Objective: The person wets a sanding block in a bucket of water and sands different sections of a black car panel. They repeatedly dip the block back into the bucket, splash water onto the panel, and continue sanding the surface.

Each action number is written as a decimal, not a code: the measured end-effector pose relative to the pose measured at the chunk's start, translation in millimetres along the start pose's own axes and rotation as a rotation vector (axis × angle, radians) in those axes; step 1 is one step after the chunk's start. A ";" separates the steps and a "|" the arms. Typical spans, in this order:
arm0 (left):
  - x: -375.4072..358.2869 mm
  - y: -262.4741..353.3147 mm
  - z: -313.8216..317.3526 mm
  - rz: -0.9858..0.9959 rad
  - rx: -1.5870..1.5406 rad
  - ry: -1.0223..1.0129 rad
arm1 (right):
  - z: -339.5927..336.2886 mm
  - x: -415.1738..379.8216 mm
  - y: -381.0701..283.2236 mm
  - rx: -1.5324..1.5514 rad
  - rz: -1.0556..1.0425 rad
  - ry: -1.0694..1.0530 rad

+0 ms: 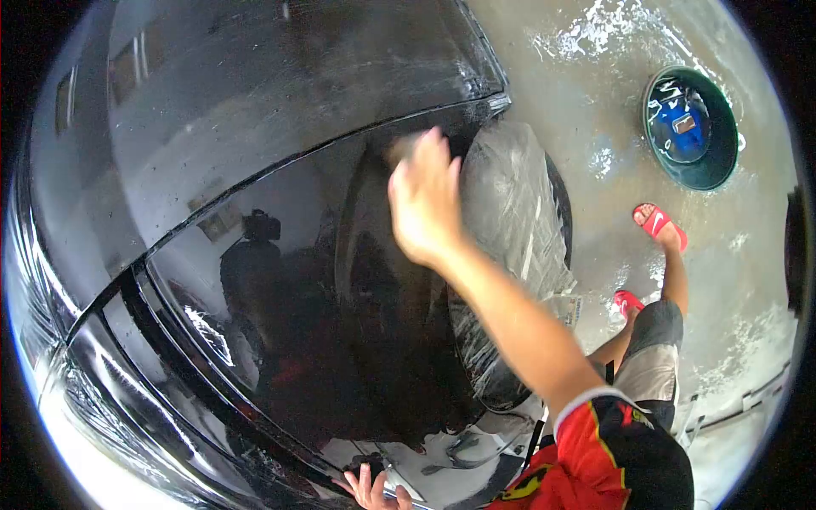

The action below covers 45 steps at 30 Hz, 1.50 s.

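Note:
My right hand (pixel 425 200) reaches across a glossy, wet black car body panel (pixel 289 306), close to the curved seam where it meets the neighbouring panel (pixel 280 110). Its fingers are bent at the panel, and a small brownish thing, blurred, shows beside the fingertips; I cannot tell what it is. Down at the bottom edge of the view, my left hand (pixel 374 491) has its fingers spread at the lower end of the car body. Clear plastic sheeting (pixel 510 195) wraps the wheel area just right of my right hand.
A dark green bucket (pixel 722 140) stands on the wet grey floor (pixel 586 93), with water and a small brown-and-white block (pixel 683 125) in it. My feet, in red slides (pixel 654 223), are on the floor beside the car. White streaks of water or suds lie around.

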<state>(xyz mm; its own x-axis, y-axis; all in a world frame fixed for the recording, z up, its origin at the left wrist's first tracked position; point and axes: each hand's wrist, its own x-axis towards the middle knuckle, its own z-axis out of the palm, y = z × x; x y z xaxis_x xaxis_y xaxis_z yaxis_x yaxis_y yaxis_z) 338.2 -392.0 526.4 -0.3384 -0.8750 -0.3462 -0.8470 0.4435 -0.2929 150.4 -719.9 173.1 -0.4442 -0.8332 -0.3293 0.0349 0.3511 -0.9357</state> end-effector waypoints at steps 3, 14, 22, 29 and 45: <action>3.5 -0.7 0.4 0.045 0.023 0.032 | 11.7 66.5 58.2 0.189 0.141 0.034; -7.8 -3.2 6.9 0.067 0.035 0.080 | 18.4 90.9 87.4 0.212 0.211 0.031; 6.2 4.2 -3.1 0.022 0.013 0.038 | 29.3 120.1 130.9 0.190 0.300 -0.010; -7.4 -0.2 -5.3 -0.032 0.091 -0.042 | 19.6 116.1 142.8 0.239 0.357 -0.062; 12.6 9.2 3.1 -0.017 -0.105 0.155 | -45.1 -417.4 36.3 -0.157 -0.559 -0.387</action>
<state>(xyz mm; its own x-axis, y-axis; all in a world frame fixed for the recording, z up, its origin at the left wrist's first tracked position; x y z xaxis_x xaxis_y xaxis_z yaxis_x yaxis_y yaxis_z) 327.4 -398.4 516.5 -0.3760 -0.9051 -0.1986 -0.8885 0.4130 -0.2001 296.7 -340.1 282.3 -0.0062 -0.9890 0.1478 -0.2491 -0.1416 -0.9581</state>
